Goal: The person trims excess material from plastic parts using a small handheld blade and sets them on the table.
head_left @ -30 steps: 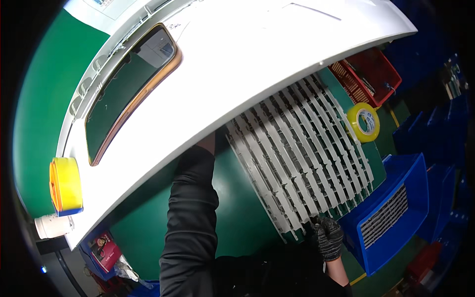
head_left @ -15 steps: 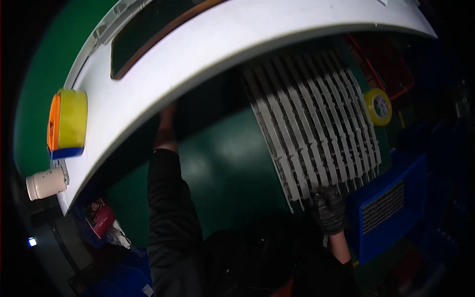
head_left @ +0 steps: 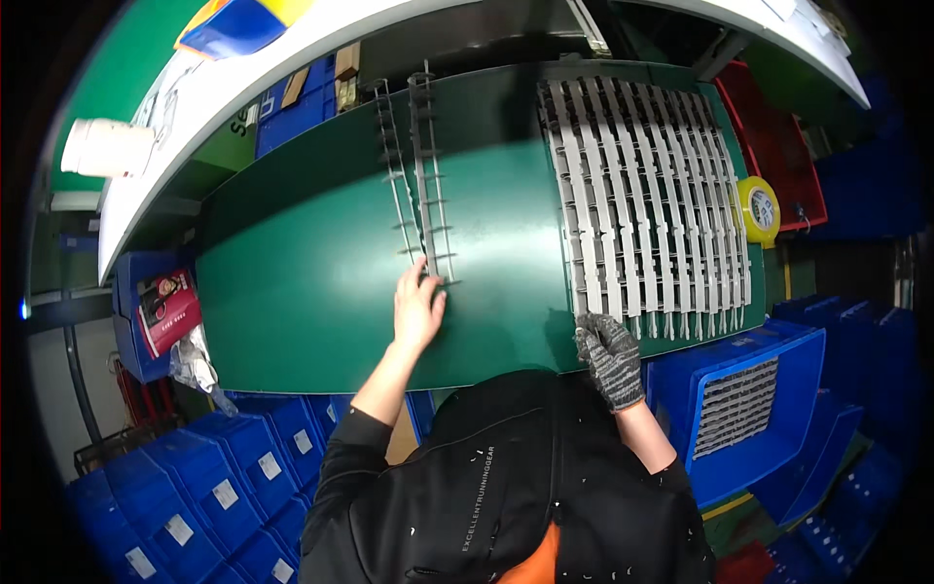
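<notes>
My bare left hand (head_left: pixel 418 310) is at the near ends of a few thin, spiky grey strips (head_left: pixel 420 165) lying lengthwise on the green tabletop (head_left: pixel 302 282). Its fingers are apart, with the tips touching the strip ends. My right hand (head_left: pixel 611 362), in a dark striped knit glove, is at the table's near edge, its fingers curled together by the near left corner of a wide set of grey slatted strips (head_left: pixel 642 195). Whatever those gloved fingers hold is hidden. The slatted strips lie side by side in several rows.
A white shelf (head_left: pixel 341 49) arches over the far side. Right of the strips are a yellow tape roll (head_left: pixel 761 209) and a red crate (head_left: pixel 778 146). A blue bin (head_left: pixel 671 399) with more grey strips stands near right. Several blue bins (head_left: pixel 209 467) sit at lower left.
The view has tilted and brightened, uncovering more tabletop. My left hand has come back from under the shelf to the spiky strips. My right hand stays by the slatted strips' near end.
</notes>
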### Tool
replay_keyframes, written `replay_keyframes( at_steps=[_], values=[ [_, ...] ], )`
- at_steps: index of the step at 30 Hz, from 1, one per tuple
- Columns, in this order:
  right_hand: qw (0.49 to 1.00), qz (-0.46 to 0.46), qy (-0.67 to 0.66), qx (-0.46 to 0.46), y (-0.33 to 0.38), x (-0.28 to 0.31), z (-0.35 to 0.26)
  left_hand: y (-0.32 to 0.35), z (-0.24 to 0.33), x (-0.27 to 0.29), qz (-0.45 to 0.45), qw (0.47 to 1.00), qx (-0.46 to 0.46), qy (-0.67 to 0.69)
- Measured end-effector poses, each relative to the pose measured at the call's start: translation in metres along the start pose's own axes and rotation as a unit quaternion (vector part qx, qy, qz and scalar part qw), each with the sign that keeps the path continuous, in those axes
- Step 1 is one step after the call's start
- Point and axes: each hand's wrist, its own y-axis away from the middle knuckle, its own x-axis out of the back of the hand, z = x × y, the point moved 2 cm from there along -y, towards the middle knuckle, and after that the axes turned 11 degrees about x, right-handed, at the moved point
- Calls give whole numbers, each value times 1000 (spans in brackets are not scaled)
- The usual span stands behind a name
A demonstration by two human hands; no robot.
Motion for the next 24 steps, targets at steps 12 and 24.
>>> replay_keyframes(
  at_steps=[12,24],
  values=[
    [885,-215,-274,-308,35,-67,19,60,-28,23,66,938,299,160],
    [938,-177,-218,-205,29,-86,-7,41,-41,12,-132,862,279,401]
  ],
)
